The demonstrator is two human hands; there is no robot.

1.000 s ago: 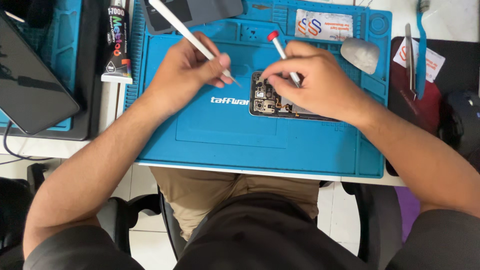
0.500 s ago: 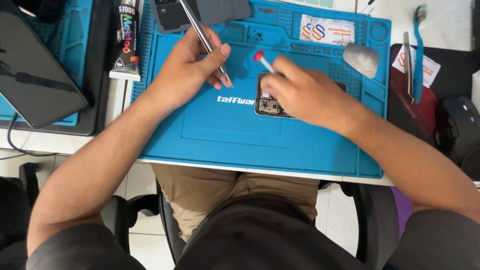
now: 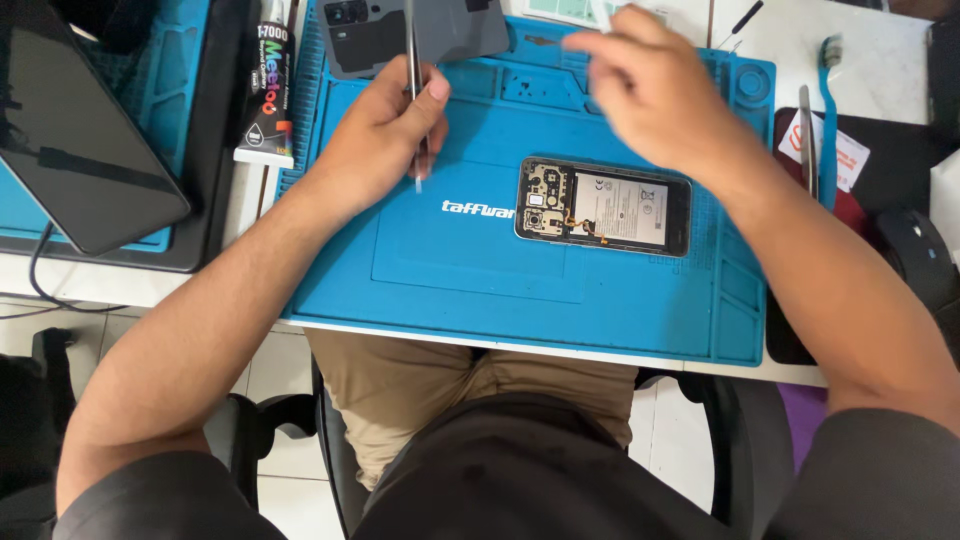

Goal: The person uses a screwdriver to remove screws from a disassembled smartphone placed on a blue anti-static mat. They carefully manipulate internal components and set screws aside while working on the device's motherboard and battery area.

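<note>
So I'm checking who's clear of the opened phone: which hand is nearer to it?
Right. The right hand is raised just above the opened phone, blurred. The left hand, holding tweezers, sits further off to the phone's left.

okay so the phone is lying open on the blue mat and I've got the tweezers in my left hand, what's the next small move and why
Probably bring the left hand and its tweezers down to the opened phone. The tips point at bare blue mat, left of the phone, and nothing touches the phone. The right hand is raised and blurred above the mat's far edge; whether it holds anything is unclear, so settle it first.
</note>
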